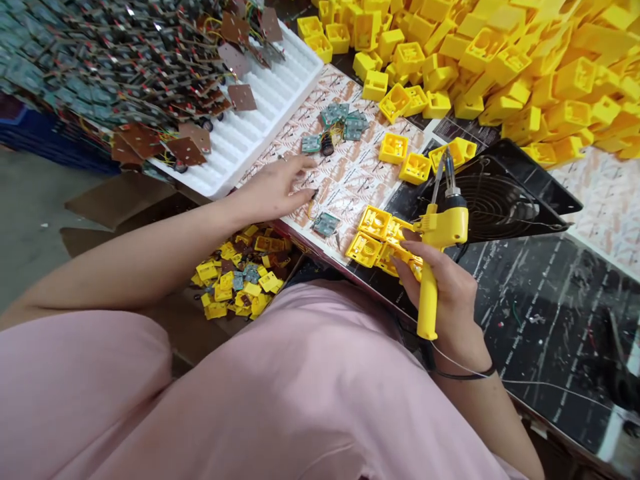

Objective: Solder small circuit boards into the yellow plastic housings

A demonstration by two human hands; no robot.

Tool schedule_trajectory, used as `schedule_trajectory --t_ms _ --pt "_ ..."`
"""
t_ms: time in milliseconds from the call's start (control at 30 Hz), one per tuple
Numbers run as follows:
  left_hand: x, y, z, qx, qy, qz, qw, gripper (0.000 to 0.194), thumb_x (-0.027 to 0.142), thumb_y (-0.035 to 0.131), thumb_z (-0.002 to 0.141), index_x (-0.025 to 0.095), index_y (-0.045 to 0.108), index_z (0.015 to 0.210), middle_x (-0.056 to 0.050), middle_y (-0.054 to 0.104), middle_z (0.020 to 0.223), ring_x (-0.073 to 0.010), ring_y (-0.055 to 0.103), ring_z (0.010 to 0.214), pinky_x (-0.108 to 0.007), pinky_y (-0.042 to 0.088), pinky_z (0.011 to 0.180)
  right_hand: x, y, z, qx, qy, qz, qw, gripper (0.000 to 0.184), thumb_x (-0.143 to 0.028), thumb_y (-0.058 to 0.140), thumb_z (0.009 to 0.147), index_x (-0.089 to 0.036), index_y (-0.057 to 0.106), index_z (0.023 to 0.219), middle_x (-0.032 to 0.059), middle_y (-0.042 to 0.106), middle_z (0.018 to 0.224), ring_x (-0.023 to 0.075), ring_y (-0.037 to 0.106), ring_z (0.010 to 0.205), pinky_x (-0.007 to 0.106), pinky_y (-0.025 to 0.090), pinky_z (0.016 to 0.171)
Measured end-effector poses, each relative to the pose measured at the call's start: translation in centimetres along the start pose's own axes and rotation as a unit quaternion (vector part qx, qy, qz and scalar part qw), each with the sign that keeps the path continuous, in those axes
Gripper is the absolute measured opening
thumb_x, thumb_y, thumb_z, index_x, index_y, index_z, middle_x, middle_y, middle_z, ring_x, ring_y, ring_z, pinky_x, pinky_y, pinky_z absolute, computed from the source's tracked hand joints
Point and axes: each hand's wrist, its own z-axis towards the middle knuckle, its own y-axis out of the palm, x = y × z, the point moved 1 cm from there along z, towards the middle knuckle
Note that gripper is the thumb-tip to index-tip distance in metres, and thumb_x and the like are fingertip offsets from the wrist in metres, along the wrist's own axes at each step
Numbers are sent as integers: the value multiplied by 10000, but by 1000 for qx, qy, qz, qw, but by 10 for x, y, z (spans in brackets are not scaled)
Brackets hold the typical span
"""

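My right hand (445,283) grips a yellow soldering gun (445,227) with its metal tip pointing up and away from me. Its fingertips are at a cluster of yellow plastic housings (375,223) near the table's front edge, partly hidden by the hand. Flat and spread, my left hand (277,189) rests at the edge of the patterned table sheet. Close to its fingers lie a small green circuit board (326,224) with thin wires and, farther back, a group of circuit boards (345,122) around a dark coil-like part (327,144).
A white ribbed foam tray (280,87) at left bears a heap of wired boards (125,73). Yellow housings pile up (500,60) at the back right. A black fan (500,193) stands right of the gun. Below the table, a box holds yellow parts (240,280). Solder wire (550,383) trails right.
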Motion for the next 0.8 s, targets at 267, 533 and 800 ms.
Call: schedule_trajectory --t_ms 267,533,800 --pt "21 -15 -30 -12 34 270 962 437 418 455 1005 234 768 1248 -120 768 1191 -343 684 1188 -505 487 1080 1 -4 -8 22 14 11 1000 360 -172 780 944 -278 659 1267 55 818 1177 248 822 974 322 675 793" --pt "26 32 -40 78 -39 252 964 415 509 517 991 208 797 1049 -111 786 1018 -307 720 1016 -437 538 931 -1 -2 -8 29 -2 17 999 357 -147 777 937 -268 672 1256 53 824 1148 228 825 910 305 675 785" --pt "21 45 -32 55 -5 -55 997 346 437 615 896 201 840 1013 -63 820 957 -203 726 891 -325 565 845 -4 -33 -17 42 -11 30 999 299 -327 651 1044 -320 683 1341 1 790 790 205 765 650 297 631 656"
